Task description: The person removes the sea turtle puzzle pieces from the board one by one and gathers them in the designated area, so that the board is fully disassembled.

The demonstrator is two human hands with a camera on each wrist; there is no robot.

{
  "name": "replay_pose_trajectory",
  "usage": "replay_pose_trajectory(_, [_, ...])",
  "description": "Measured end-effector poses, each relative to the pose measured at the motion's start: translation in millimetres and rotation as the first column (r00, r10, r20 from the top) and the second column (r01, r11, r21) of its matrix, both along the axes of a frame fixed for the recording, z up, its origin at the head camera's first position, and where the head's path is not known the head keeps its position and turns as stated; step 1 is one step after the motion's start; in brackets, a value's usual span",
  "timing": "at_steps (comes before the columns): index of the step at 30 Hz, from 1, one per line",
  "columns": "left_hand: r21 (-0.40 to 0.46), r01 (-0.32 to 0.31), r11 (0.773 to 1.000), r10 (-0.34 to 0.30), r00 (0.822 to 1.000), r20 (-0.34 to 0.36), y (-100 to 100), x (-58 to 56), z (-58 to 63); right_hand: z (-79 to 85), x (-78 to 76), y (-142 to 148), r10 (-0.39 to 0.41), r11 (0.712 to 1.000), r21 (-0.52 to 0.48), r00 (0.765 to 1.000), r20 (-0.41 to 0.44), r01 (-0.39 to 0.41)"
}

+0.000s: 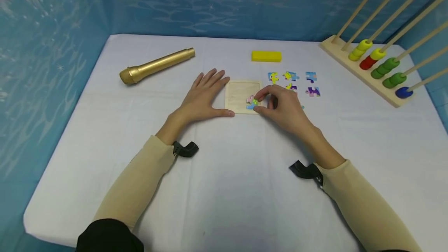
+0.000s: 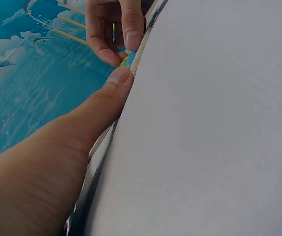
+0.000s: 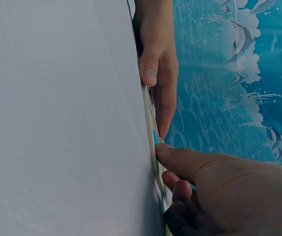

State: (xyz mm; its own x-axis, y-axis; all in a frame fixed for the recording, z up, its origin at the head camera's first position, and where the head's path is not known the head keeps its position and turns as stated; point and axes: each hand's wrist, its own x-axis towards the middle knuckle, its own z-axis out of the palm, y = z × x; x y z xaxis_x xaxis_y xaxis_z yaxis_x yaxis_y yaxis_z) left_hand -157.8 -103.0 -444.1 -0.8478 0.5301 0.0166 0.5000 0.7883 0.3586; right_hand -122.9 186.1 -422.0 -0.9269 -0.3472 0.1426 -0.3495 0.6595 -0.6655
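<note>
A square wooden puzzle board with a raised rim lies at the middle of the table. On its lower right part is a pink, blue and green jigsaw piece, which my right hand pinches at its right side between thumb and forefinger. My left hand lies flat with fingers spread; its thumb touches the board's lower left corner and a fingertip reaches the upper left one. From the left wrist view, the thumb presses at the board's edge. Several loose jigsaw pieces lie right of the board, some partly hidden by my right hand.
A gold microphone-shaped tube lies at the back left. Behind the board is a yellow block. At the back right stands a wooden bead stacker with tall rods and coloured beads. Blue curtains surround the white table.
</note>
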Motion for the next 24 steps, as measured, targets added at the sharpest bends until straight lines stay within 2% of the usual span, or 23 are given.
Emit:
replay_pose_trajectory(9, [0.000, 0.008, 1.000, -0.008, 1.000, -0.001, 0.3, -0.8, 0.4, -1.5, -0.7, -0.1, -0.005, 0.999, -0.042, 1.000, -0.011, 0.004])
replay_pose_trajectory(24, [0.021, 0.008, 1.000, -0.007, 1.000, -0.003, 0.1, 0.4, -0.3, 0.7, -0.5, -1.5, -0.007, 0.990, -0.142, 0.998, 0.058, 0.015])
